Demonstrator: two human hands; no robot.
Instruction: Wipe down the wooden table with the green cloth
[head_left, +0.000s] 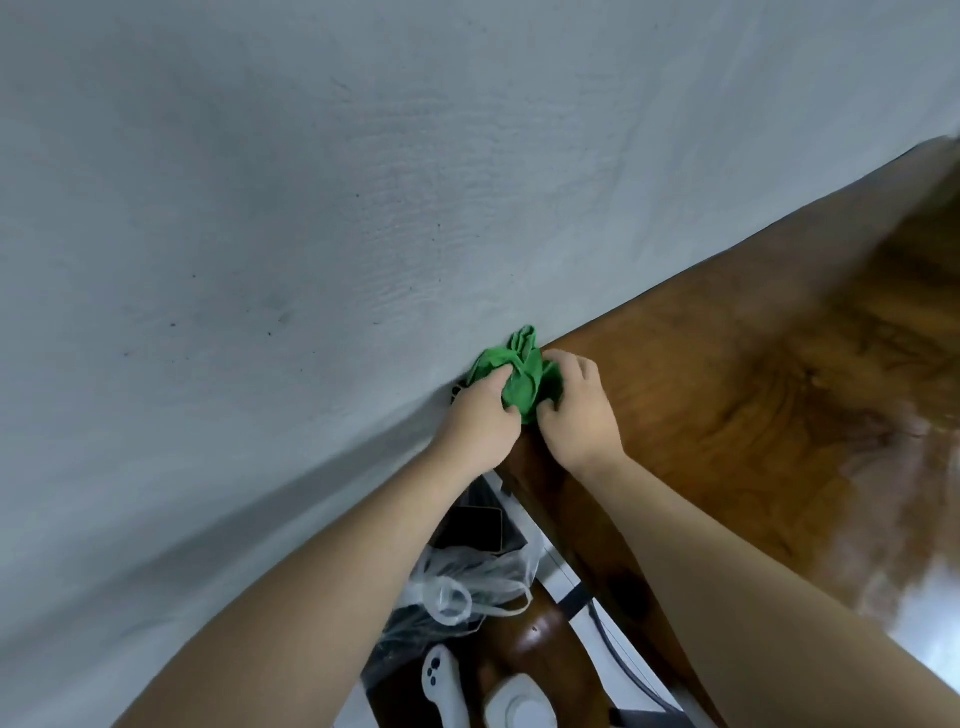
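A crumpled green cloth (519, 371) is bunched at the far corner of the glossy wooden table (737, 395), right against the grey wall. My left hand (480, 423) grips the cloth's left side, off the table's edge. My right hand (576, 410) grips its right side and rests on the tabletop. Both sets of fingers are dug into the fabric, so part of the cloth is hidden under them.
A grey wall (311, 208) fills the left and top. Below the table's left edge lie a clear plastic bag (467, 587), a dark flat device (470, 527), white controllers (441, 680) on a wooden stool (535, 639), and a black cable (613, 639).
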